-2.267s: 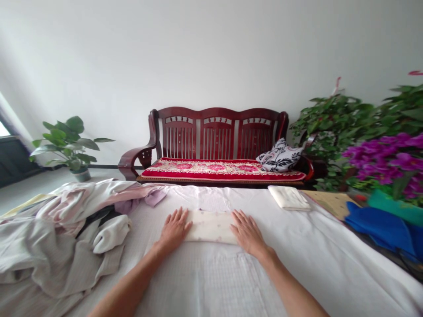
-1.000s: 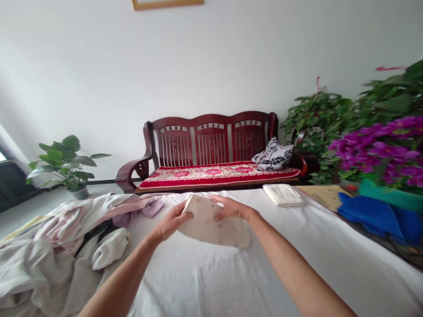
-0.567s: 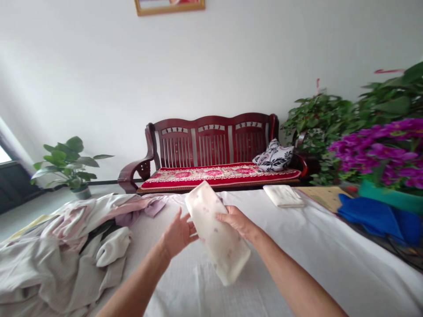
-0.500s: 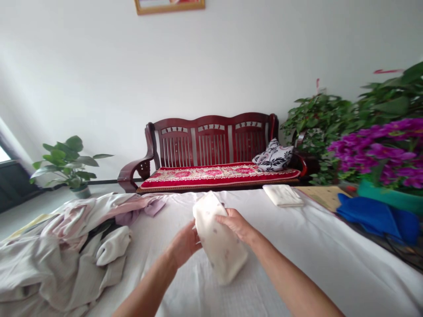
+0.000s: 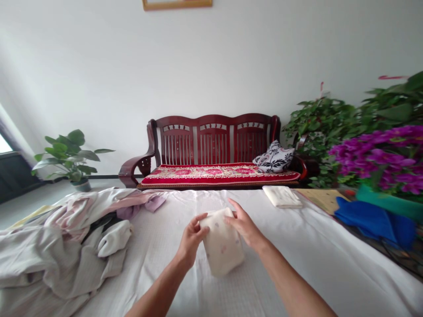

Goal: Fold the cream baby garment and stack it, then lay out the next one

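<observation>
A cream cloth with small pink flowers [image 5: 222,246], folded into a narrow bundle, rests on the white sheet [image 5: 317,259] in the middle of the table. My left hand [image 5: 191,240] pinches its upper left edge with curled fingers. My right hand [image 5: 243,225] lies over its top right corner, fingers curved onto the fabric.
A heap of loose grey, pink and lilac laundry [image 5: 62,237] fills the left side. A folded cream cloth [image 5: 282,196] lies at the far right edge of the sheet. Blue fabric [image 5: 373,218], purple flowers [image 5: 383,158] and leafy plants stand at right. A red wooden bench [image 5: 214,147] is behind.
The cloth lay flat under both palms, then was lifted, turned upright and folded shorter. It has come down onto the sheet, with both hands still on its upper end.
</observation>
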`<state>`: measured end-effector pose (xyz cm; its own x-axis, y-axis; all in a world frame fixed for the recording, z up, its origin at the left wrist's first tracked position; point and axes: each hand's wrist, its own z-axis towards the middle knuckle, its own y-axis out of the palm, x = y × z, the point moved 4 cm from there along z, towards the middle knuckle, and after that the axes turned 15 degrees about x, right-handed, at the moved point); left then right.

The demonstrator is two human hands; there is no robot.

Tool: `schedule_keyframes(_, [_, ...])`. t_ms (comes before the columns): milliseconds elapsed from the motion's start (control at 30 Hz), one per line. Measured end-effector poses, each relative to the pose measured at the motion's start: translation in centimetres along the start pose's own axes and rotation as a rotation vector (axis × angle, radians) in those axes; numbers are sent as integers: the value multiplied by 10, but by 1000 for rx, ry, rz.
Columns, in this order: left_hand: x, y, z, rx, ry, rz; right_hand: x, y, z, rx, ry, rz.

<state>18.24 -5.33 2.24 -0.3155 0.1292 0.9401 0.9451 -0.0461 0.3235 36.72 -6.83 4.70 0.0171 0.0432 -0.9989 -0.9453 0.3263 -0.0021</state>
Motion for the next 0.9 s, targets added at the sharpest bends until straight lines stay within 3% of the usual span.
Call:
schedule_keyframes(67, [5,-1,-1,-29,-15,-46,-7,0,-11,-144,-72,-71])
schedule_keyframes(100, [8,-1,-2,-54,1,-48,-10,-2,-15,-156,-119,-139])
schedule_keyframes(200, [14,-3,-2,-87,145,92,-18,-7,-22,-35,-311,-408])
schedule_keyframes(300, [21,-4,-4,2,362,402,-29,-6,-26,47,-494,-619])
schedule_keyframes(433, [46,0,-14,75,551,705,-51,-12,-30,118,-587,-774])
schedule_keyframes(533, [72,4,-16,62,663,743,-71,-18,-33,151,-655,-679])
schedule_keyframes(600, [82,6,-13,37,675,659,-76,-19,-31,100,-581,-447])
schedule_keyframes(667, [76,8,-6,-39,512,477,-68,-16,-24,44,-410,-210])
schedule_keyframes(800, [19,16,-4,-344,-135,58,-27,-9,-5,103,-136,-15])
schedule_keyframes(900, [-18,16,-10,-406,-359,-32,7,-8,8,133,11,-28])
